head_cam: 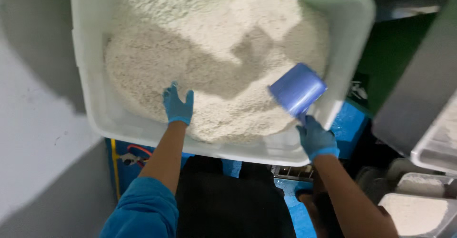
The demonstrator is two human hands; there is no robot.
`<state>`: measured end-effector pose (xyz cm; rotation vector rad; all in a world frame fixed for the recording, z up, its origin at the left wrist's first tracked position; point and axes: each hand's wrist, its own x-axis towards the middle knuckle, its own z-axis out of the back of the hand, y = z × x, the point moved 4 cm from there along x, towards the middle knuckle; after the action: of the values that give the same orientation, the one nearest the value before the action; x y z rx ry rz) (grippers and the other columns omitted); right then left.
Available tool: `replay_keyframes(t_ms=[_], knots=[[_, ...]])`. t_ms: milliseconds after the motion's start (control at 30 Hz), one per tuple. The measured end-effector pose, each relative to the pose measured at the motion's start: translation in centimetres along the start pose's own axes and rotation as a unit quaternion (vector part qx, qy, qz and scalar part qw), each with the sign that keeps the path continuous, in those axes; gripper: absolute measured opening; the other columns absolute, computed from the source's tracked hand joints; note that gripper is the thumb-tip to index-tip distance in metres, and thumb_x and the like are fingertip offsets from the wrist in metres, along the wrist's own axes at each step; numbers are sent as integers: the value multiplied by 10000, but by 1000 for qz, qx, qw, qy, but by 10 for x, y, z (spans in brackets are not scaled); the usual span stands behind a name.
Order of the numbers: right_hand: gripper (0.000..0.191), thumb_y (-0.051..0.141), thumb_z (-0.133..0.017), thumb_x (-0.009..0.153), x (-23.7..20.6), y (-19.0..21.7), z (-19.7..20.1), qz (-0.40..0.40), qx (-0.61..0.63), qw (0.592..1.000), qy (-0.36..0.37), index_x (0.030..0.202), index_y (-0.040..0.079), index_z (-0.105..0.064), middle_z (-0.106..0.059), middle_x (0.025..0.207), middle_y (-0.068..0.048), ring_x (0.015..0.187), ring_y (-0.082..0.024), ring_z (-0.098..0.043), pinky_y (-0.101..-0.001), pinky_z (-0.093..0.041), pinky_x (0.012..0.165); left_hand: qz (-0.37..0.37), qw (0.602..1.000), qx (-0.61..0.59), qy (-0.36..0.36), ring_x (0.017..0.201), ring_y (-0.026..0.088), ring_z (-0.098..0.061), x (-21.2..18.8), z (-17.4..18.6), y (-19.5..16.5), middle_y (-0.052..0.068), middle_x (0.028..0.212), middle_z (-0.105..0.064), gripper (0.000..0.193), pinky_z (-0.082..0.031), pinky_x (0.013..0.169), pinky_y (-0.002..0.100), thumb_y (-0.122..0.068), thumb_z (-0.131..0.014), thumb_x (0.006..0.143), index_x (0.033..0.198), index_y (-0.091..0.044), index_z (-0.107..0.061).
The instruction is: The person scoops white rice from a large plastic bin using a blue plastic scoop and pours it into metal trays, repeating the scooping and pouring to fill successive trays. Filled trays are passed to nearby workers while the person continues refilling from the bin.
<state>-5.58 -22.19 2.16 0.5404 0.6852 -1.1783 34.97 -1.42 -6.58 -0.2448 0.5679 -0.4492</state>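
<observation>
Blue plastic is what catches my eye first: a scoop (298, 90) with a squarish, boxy body, blurred a little, tipped over the off-white powder (214, 52) at about four o'clock in the tub. My right hand (316, 138), in a blue glove, is clenched around the scoop's short handle, just below the scoop body and over the tub's near rim. My left hand (178, 105), gloved the same way, lies open with fingers spread, pressed flat on the powder at about seven o'clock in the tub, grasping nothing.

The white plastic tub (95, 100) is large, rectangular, with rounded corners, and sits tilted across my view. It is heaped nearly full with the coarse, crumbly powder, piled highest toward twelve o'clock and sloping down toward my hands. A shadow falls across the middle of the heap.

Off at four to five o'clock in my view I see smaller trays (419, 214) holding what looks like the same pale powder, though that corner is dim and I cannot be sure. A blue frame (350, 121) shows beneath the tub's right corner, and a grey wall (33, 123) fills the nine o'clock side.
</observation>
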Motion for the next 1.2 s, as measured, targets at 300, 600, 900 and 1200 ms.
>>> replay_keyframes(t_ms=[300,600,900,1200], knots=[[505,235,-599,927,105,186,-78,-23,255,964,-79,1408,93,-543,-662,1341,-181,1176,-370,-660,-473,-503,1007,143,988,33,-54,1521,461,-198,115,74,79,279,1645,-245,871,-187,1232,555,-606,-585,1000,1634,-106,-260],[485,428,-591,979,52,258,-117,-93,430,874,209,1284,52,-579,-559,831,-95,648,-207,-482,-363,-384,553,90,959,-263,-56,1388,361,-518,81,-20,54,256,1493,-515,712,-413,1162,405,-504,-560,1058,1474,67,-471],[362,273,-664,934,-38,151,-97,81,612,692,375,1141,-19,-613,-483,636,14,420,-78,-412,-247,-358,386,361,571,-700,231,1093,206,-678,8,-49,45,12,1215,-722,495,-536,957,365,-476,-505,998,1345,-141,-619],[499,402,-775,903,-64,98,-43,91,644,645,401,1111,-16,-599,-478,640,23,478,-64,-419,-224,-341,415,298,610,-702,214,985,277,-673,-26,-53,14,117,1071,-722,403,-546,892,438,-431,-593,1051,1182,-60,-676]])
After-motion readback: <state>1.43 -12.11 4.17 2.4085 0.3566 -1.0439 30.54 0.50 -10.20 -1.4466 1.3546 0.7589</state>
